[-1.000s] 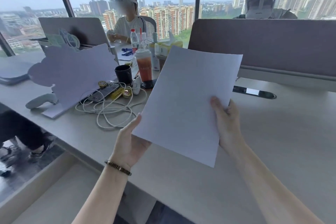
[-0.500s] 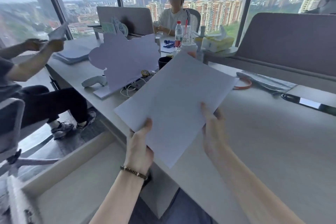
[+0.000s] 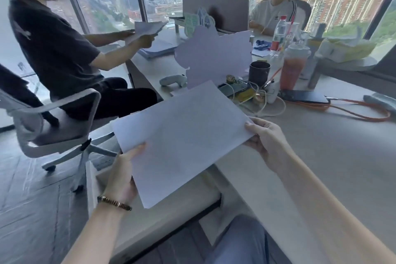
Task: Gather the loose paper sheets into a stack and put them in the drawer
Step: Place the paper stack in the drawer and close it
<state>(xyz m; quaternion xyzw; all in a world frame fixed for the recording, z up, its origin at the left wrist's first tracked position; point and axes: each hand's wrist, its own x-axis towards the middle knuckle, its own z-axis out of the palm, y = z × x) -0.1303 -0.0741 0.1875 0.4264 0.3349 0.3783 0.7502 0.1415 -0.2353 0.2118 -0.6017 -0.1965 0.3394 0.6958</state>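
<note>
Left grip [image 3: 122,174] and right grip [image 3: 266,142] pinching paper stack [image 3: 182,141], drawer [image 3: 171,203] mostly hidden beneath

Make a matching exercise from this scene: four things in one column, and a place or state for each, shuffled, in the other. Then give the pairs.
Things:
1. paper stack
2. black mug
3. white controller
4. orange cable

Places or states:
A. lies on the desk left of the pale cut-out board
B. held off the desk by the left hand and right hand
C. loops across the desk at the right
D. stands upright beside the pink drink

Pairs: 1-B, 2-D, 3-A, 4-C
</note>
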